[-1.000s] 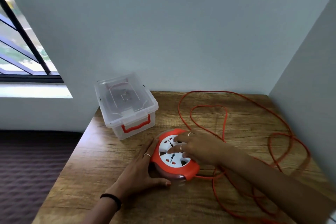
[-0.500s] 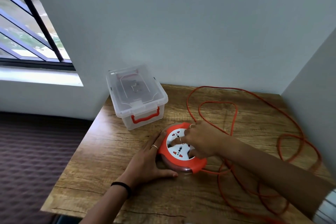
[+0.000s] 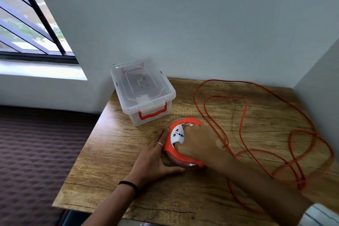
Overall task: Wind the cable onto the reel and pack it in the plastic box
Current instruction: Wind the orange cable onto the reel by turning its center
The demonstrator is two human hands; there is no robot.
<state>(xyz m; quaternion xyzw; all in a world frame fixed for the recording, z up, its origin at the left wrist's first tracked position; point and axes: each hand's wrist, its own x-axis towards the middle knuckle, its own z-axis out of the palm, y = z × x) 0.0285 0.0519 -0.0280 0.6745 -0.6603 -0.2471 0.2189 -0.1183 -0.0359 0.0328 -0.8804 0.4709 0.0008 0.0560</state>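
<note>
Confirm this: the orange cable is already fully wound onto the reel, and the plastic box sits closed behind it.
Wrong on the cable. The head view shows the orange cable lying in loose loops on the table, right of the reel. The plastic box does sit closed behind it.

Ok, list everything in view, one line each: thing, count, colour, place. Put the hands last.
table: one, brown wood, in the corner of the walls.
plastic box: one, clear with red handle, lid on, back left of the table.
reel: one, orange with white socket face, table centre, in front of the box.
cable: one, orange, loose loops across the right side of the table.
window: one, dark bars, upper left.
wristband: one, black, on the left wrist.
left hand: rests against the reel's left side.
right hand: lies on top of the reel.
</note>
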